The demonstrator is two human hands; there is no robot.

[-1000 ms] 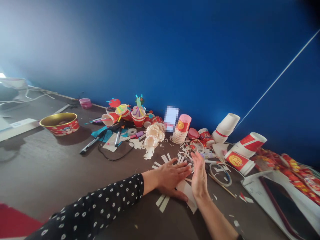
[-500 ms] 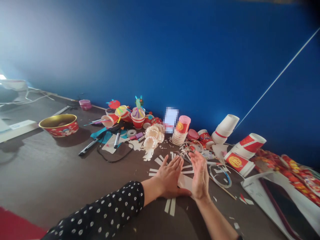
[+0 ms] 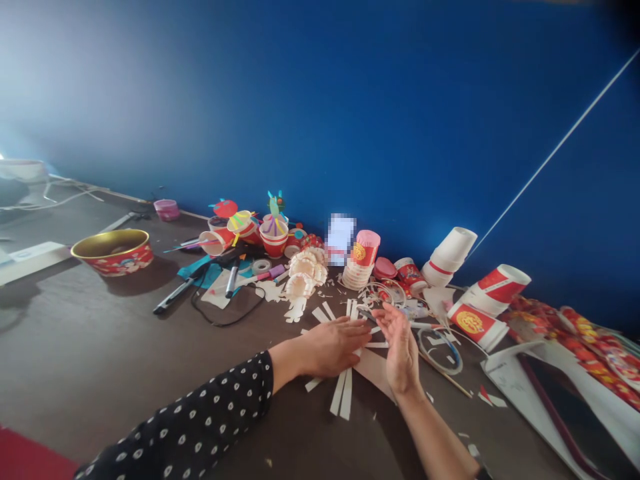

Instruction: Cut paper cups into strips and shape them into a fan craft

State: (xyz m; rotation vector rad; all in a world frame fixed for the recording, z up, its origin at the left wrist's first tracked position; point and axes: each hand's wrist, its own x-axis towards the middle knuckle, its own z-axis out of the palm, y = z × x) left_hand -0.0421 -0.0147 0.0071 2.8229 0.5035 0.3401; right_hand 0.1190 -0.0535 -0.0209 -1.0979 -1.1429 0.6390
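My left hand [image 3: 333, 345] lies flat, palm down, fingers together, on a cut paper shape whose white strips [image 3: 342, 393] fan out on the dark table [image 3: 100, 340]. My right hand [image 3: 400, 347] stands on its edge just to the right, fingers stretched out and slightly curled, resting beside the same paper. Neither hand holds anything. More loose strips [image 3: 325, 312] lie just beyond my left fingers.
Stacked red-and-white paper cups [image 3: 493, 293] lie at the right, a cup stack [image 3: 363, 263] and decorated cups [image 3: 274, 233] at the back by the blue wall. A gold-rimmed red bowl [image 3: 113, 250] sits at the left. Markers [image 3: 233, 277], a wire ring [image 3: 440, 350] and red patterned paper [image 3: 595, 347] are scattered around.
My left hand slid left and back over the paper, uncovering more strips near me. My right hand tilted and shifted slightly; the paper shape turned a little.
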